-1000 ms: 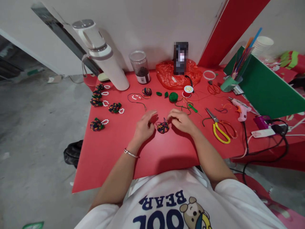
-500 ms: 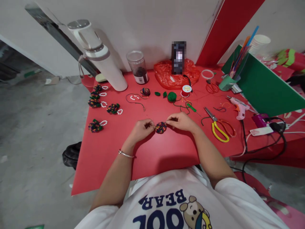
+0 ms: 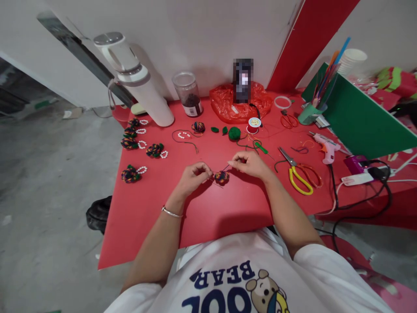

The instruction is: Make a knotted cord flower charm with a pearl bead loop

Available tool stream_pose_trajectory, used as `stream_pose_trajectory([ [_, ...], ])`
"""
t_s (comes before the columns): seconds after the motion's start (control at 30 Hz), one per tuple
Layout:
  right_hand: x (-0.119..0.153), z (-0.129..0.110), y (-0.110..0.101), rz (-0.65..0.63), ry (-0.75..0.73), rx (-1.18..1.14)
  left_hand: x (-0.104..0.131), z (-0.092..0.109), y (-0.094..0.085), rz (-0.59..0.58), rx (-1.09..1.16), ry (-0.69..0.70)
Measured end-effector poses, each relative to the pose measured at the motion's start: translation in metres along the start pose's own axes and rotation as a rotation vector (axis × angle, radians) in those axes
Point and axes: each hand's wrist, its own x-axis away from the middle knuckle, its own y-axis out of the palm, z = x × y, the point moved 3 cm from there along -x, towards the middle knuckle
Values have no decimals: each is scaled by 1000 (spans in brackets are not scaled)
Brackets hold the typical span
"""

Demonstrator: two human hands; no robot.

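Note:
A small multicoloured yarn flower [image 3: 222, 177] lies between my hands, just above or on the red table. My left hand [image 3: 197, 174] is closed in a pinch at its left side, on what looks like a thin yarn end; a loose strand sticks out below the fingers. My right hand [image 3: 246, 164] pinches a dark yarn strand [image 3: 226, 168] that runs down to the flower. Beyond the hands lie a green yarn ball [image 3: 234, 133], two small green leaves [image 3: 215, 129] and a multicoloured yarn ball [image 3: 198, 127].
Several yarn flowers with white bead loops [image 3: 130, 174] sit at the left. Yellow-handled scissors [image 3: 300, 180], a green-handled hook [image 3: 261, 148] and a pink glue gun [image 3: 329, 148] lie at right. A white bottle [image 3: 150, 98], jar [image 3: 188, 95] and phone [image 3: 243, 80] stand behind.
The flower has bunched up and tilted from its flat round shape. My right hand has moved slightly up and right, drawing a strand out taut; my left hand stays about the same.

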Motion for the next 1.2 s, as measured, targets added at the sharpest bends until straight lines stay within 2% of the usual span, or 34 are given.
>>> stream_pose_trajectory([
  [0.17, 0, -1, 3, -26, 30, -28, -2, -8, 5, 49, 181, -106],
  [0.37, 3, -4, 9, -210, 10, -157, -3, -14, 9, 78, 312, -220],
  [0.5, 3, -3, 13, -189, -42, -88, -3, -15, 10, 49, 356, -279],
  [0.8, 5, -2, 42, -225, -48, -138, 0, -15, 16, 17, 385, -299],
  [0.97, 3, -1, 42, -165, -89, -101, 1, -19, 21, -2, 342, -297],
  [1.2, 2, -4, 33, -250, -179, -8, -3, -23, 26, 127, 145, -95],
])
